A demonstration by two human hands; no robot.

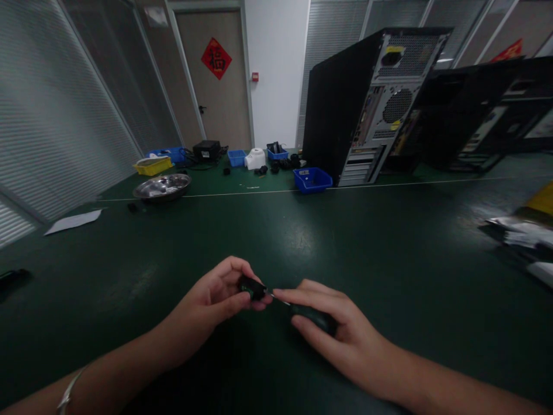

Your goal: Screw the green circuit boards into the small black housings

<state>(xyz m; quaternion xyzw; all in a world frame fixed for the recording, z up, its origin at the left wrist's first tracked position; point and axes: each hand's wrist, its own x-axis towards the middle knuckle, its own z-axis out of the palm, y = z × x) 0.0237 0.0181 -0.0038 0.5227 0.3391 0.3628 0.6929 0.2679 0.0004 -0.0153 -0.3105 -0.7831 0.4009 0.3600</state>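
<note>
Low over the green table (pixel 389 253), my left hand (pixel 213 302) pinches a small black part (pixel 252 286) between thumb and fingers. My right hand (pixel 337 331) is wrapped round the dark handle of a screwdriver (pixel 311 316). Its thin metal tip points left and touches the black part. Both hands hover just above the table surface near its front edge.
A black computer tower (pixel 367 109) stands at the back with its rear panel showing, a blue bin (pixel 311 179) beside it. A metal bowl (pixel 162 187), a yellow tray (pixel 152 166), more blue bins and small black parts lie at the back left. White paper (pixel 73 221) lies left; packaging (pixel 525 233) right.
</note>
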